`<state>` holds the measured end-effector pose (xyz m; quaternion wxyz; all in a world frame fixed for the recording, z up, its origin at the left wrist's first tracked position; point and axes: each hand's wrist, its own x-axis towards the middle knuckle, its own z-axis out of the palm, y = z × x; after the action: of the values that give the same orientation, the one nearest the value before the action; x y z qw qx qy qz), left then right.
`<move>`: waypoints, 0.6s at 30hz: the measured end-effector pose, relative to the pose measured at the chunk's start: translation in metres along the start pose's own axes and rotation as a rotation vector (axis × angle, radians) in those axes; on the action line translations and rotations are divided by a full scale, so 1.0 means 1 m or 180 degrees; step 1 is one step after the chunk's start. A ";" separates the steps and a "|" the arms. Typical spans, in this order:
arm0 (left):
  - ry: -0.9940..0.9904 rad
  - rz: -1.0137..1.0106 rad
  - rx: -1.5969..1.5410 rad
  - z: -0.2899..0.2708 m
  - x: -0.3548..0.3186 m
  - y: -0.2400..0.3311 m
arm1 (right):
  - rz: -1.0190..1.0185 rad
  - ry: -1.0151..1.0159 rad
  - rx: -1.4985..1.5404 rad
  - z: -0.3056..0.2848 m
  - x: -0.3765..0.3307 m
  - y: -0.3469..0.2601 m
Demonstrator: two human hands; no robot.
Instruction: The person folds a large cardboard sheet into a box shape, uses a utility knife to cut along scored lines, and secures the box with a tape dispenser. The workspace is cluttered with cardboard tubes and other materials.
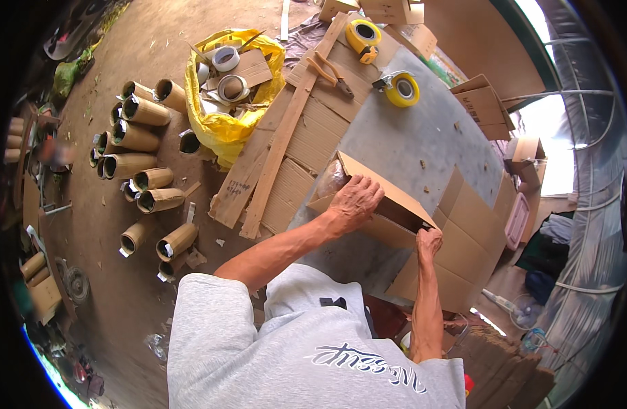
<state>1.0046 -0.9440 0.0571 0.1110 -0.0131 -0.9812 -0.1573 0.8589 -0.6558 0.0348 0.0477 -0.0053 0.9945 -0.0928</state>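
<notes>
A long narrow cardboard box (390,228) lies in front of me on the grey tabletop (422,129). At its left end, something wrapped in clear plastic (330,178) shows inside. My left hand (356,202) is bent over the box near that end, its fingers closed on the cardboard edge. At the right end, my right hand (429,242) pinches the box's corner, with some fingertips hidden. Right of the box lies a flat, creased cardboard sheet (467,249).
Two tape dispensers (402,90) and pliers (332,73) lie farther back. Wooden strips (293,129) rest on cardboard at the left. A yellow bag (214,136) holding tape rolls and scraps stands on the floor, beside several brown tubes (146,111). Cardboard boxes (482,105) stand at the far right.
</notes>
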 end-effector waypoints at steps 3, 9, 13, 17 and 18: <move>0.0089 -0.0021 0.0060 0.006 0.000 0.000 | -0.0061 0.0004 0.0015 0.000 0.001 -0.001; -0.0048 -0.0010 -0.0199 0.000 0.003 0.000 | 0.0011 0.0143 0.0173 0.005 -0.002 0.001; 0.0139 -0.0058 -0.0414 0.010 -0.001 -0.002 | 0.0437 -0.0176 0.0102 -0.014 -0.011 -0.006; 0.0411 -0.0096 -0.0480 0.020 -0.002 0.000 | -0.1205 0.1143 0.0152 -0.030 -0.059 -0.029; 0.0441 -0.0076 -0.0479 0.022 -0.004 -0.003 | -0.1402 0.1006 0.0111 -0.037 -0.066 -0.049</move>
<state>1.0035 -0.9396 0.0349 0.1755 0.0012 -0.9567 -0.2324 0.9214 -0.6962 0.0868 -0.1294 -0.2062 0.9627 -0.1177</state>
